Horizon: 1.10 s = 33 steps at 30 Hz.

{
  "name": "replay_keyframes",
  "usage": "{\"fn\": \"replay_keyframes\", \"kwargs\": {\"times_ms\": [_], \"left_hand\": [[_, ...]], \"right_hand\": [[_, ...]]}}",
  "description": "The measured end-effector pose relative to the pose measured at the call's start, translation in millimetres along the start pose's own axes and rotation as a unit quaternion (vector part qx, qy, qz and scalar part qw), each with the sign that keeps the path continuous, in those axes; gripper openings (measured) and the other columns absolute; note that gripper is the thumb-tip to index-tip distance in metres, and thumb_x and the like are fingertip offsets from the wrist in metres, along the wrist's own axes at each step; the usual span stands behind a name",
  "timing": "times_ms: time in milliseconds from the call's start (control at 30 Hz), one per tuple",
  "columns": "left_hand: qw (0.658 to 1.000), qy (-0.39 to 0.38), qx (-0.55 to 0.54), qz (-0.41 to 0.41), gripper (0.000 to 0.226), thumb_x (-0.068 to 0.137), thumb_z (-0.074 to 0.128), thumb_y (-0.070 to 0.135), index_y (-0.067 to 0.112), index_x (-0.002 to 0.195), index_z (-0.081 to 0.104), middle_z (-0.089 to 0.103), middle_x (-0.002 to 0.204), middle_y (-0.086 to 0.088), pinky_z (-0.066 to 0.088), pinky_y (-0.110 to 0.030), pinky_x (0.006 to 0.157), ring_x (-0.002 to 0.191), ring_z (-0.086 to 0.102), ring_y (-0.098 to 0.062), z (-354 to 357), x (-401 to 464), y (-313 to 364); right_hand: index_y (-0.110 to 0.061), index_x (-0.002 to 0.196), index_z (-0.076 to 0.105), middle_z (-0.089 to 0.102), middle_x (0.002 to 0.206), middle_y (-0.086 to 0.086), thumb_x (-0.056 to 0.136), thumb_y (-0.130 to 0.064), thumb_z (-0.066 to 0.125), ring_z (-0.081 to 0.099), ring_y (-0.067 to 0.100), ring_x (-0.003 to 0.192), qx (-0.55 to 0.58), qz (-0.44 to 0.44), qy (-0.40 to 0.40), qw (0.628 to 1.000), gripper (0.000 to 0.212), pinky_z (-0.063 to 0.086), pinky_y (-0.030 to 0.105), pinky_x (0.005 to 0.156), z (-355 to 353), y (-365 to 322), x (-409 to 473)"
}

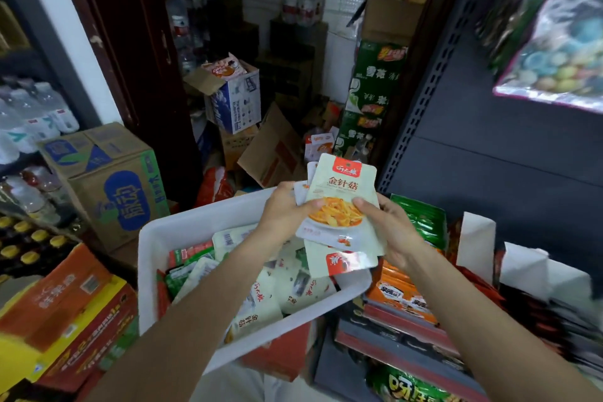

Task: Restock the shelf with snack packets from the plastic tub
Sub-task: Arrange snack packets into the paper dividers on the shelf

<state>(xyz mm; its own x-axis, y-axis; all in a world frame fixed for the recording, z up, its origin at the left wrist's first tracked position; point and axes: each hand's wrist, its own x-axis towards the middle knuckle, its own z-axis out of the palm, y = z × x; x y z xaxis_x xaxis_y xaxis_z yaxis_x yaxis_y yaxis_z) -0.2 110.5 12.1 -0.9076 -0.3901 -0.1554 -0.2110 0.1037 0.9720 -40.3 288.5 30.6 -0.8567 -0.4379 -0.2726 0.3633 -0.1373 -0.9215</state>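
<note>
Both hands gripping a fanned stack of pale snack packets (339,202) above white plastic tub (153,238), left hand (287,209) and right hand (388,225) thumbs pinching front packet, long axis upright, red logo end up, tilted slightly right, shelf (408,323) just right, more packets in tub

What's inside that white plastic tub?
The white plastic tub holds loose snack packets, mostly pale ones, some green and red. The arms and the held packets hide the rest.
</note>
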Motion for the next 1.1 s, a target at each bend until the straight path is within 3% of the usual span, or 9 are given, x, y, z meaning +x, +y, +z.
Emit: {"fn": "replay_keyframes", "kwargs": {"times_ms": [133,267,433,600,700,800,867,967,1100], "left_hand": [[0.997,0.046,-0.062,0.025,0.014,0.087,0.066,0.014,0.022,0.093,0.056,0.066,0.112,-0.011,0.052,-0.048,0.088,0.101,0.064,-0.027,52.3,-10.2,21.1],[0.996,0.015,-0.084,0.011,0.027,0.094,0.056,0.017,0.01,0.12,0.054,0.064,0.118,-0.006,0.054,-0.036,0.084,0.101,0.063,-0.02,111.0,-21.1,32.1],[0.994,-0.028,0.061,0.091,0.029,0.097,0.051,0.02,0.014,0.124,0.058,0.063,0.123,-0.004,0.049,-0.039,0.094,0.109,0.061,-0.022,182.9,-37.4,46.2],[0.969,0.05,0.168,0.175,0.028,0.093,0.05,0.004,0.014,0.112,0.069,0.071,0.104,-0.008,0.048,-0.028,0.073,0.094,0.065,-0.026,244.2,-62.2,54.4],[0.942,0.036,0.24,0.231,0.025,0.093,0.051,0.008,0.015,0.109,0.07,0.071,0.101,-0.005,0.051,-0.032,0.077,0.094,0.065,-0.027,267.8,-70.9,56.7],[0.947,-0.058,0.205,0.239,0.019,0.095,0.052,0.009,0.014,0.102,0.069,0.069,0.096,0.002,0.05,-0.031,0.081,0.097,0.065,-0.017,278.8,-76.2,65.7],[0.913,-0.109,0.284,0.27,0.018,0.094,0.053,0.011,0.015,0.102,0.069,0.069,0.098,0.001,0.052,-0.035,0.083,0.096,0.064,-0.015,284.4,-78.5,73.5],[0.834,-0.127,0.422,0.332,0.021,0.093,0.056,0.018,0.018,0.11,0.07,0.057,0.114,0.004,0.049,-0.031,0.08,0.098,0.06,-0.016,303.5,-86.1,85.2],[0.817,-0.125,0.436,0.356,0.024,0.091,0.06,0.013,0.021,0.112,0.064,0.032,0.148,0.011,0.044,-0.025,0.09,0.117,0.052,-0.013,332.8,-98.0,98.5]], "right_hand": [[-0.016,0.12,0.053,0.068,0.112,0.015,0.071,-0.001,0.067,0.069,0.027,0.09,0.02,0.007,-0.043,0.999,0.053,0.06,0.04,0.066,-42.5,-16.1,-24.0],[-0.016,0.119,0.052,0.068,0.11,0.013,0.068,0.002,0.071,0.069,0.03,0.093,-0.012,-0.014,0.004,1.0,0.057,0.059,0.041,0.069,-102.8,-33.7,-46.9],[-0.008,0.111,0.054,0.069,0.099,0.014,0.087,-0.004,0.062,0.069,0.024,0.08,-0.062,-0.045,0.082,0.994,0.026,0.058,0.036,0.067,-191.8,-53.1,-78.9],[-0.01,0.109,0.062,0.069,0.088,0.004,0.088,-0.002,0.061,0.066,0.018,0.072,-0.214,-0.101,0.158,0.958,0.023,0.053,0.024,0.056,-271.2,-74.5,-104.9],[-0.007,0.11,0.062,0.067,0.086,0.003,0.086,0.0,0.062,0.064,0.015,0.067,-0.253,-0.101,0.139,0.952,0.025,0.053,0.021,0.052,-307.8,-83.4,-115.2],[-0.01,0.111,0.062,0.068,0.091,0.007,0.087,0.001,0.061,0.066,0.012,0.064,-0.271,-0.083,0.1,0.954,0.027,0.054,0.022,0.053,-331.4,-91.7,-125.1],[-0.014,0.112,0.063,0.069,0.09,0.005,0.088,0.002,0.059,0.067,0.009,0.063,-0.306,-0.078,0.068,0.946,0.028,0.052,0.019,0.052,-341.2,-100.2,-130.5],[-0.022,0.107,0.063,0.07,0.085,0.0,0.091,0.0,0.056,0.07,0.011,0.069,-0.381,-0.055,-0.008,0.923,0.028,0.055,0.022,0.055,-348.4,-115.2,-138.3],[-0.026,0.109,0.065,0.071,0.089,-0.002,0.09,0.006,0.051,0.071,0.016,0.082,-0.456,-0.058,-0.081,0.884,0.039,0.059,0.029,0.066,-352.9,-126.9,-143.5]]}}
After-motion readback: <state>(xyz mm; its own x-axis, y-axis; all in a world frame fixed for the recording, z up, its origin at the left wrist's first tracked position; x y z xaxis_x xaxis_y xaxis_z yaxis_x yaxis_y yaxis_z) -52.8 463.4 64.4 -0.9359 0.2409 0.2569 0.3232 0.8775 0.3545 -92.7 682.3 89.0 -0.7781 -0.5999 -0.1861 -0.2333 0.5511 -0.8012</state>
